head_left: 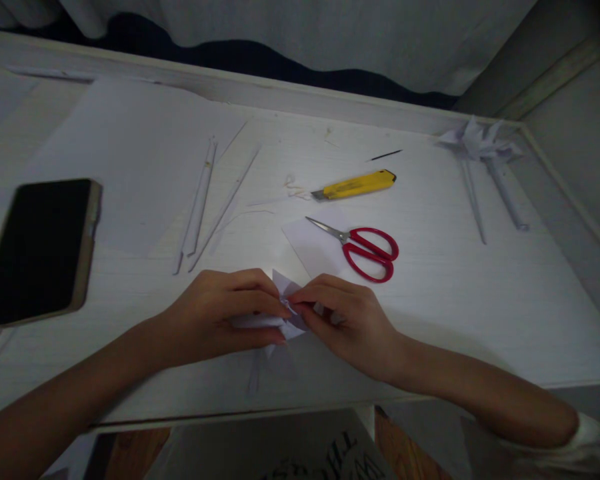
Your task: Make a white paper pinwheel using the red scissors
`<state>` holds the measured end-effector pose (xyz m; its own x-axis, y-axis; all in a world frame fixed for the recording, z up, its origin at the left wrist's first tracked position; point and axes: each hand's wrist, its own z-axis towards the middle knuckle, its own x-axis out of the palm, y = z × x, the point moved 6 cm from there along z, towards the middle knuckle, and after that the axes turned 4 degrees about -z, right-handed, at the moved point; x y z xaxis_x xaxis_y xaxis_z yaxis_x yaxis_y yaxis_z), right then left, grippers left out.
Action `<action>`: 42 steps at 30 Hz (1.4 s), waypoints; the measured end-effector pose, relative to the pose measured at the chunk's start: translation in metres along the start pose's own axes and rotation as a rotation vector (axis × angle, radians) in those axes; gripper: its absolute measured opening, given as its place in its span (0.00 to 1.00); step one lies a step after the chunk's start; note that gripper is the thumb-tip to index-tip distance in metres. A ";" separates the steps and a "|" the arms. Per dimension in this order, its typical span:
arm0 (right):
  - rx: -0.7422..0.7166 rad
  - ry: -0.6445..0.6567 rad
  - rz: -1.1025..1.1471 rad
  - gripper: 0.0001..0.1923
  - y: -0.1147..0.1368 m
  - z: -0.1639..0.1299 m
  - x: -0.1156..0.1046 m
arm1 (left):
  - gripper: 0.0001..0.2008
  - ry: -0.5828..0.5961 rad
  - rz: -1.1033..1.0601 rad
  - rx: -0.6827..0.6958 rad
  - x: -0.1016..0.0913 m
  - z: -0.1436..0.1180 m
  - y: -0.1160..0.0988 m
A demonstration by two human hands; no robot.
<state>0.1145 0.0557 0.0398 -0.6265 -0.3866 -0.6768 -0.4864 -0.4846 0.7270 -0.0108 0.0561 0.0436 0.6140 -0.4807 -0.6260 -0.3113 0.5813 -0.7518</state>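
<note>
Left hand (215, 313) and right hand (345, 317) each keep a pinching grip on the small, partly folded white paper piece (287, 293) at the white desk's (480, 293) near edge, red-handled scissors (367, 248) lying idle just beyond.

Left hand (220, 313), right hand (343, 320) fingertip-to-fingertip

Pale wooden worktop (455, 300) has red-handled scissors (365, 248) lying on a white paper scrap (313, 248), with a yellow utility knife (355, 185) just behind. Black phone (37, 250) sits far left, thin rolled paper sticks (203, 200) lie mid-table, and a finished white paper pinwheel (477, 143) is in the far right corner.
</note>
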 end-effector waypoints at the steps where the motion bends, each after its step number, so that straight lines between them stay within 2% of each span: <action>1: 0.003 -0.004 0.001 0.09 0.000 0.000 0.000 | 0.10 0.003 0.001 -0.006 0.000 0.000 0.000; 10: 0.027 -0.013 0.040 0.09 -0.002 0.001 -0.001 | 0.13 -0.009 -0.010 -0.077 -0.001 0.001 0.004; 21: 0.045 0.003 0.059 0.09 -0.003 0.001 0.001 | 0.15 0.049 -0.018 -0.277 0.005 -0.003 0.015; 31: 0.063 0.007 0.066 0.09 -0.004 0.002 0.001 | 0.15 0.055 -0.051 -0.363 0.006 -0.002 0.015; 36: 0.067 0.007 0.060 0.08 -0.004 0.001 0.001 | 0.16 0.046 -0.043 -0.362 0.006 -0.002 0.016; 42: 0.113 -0.006 0.109 0.08 -0.006 0.000 0.002 | 0.14 0.001 -0.053 -0.252 0.007 -0.003 0.014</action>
<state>0.1160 0.0577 0.0341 -0.6826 -0.4271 -0.5930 -0.4806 -0.3489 0.8045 -0.0133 0.0588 0.0274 0.6334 -0.5069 -0.5847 -0.4500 0.3734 -0.8112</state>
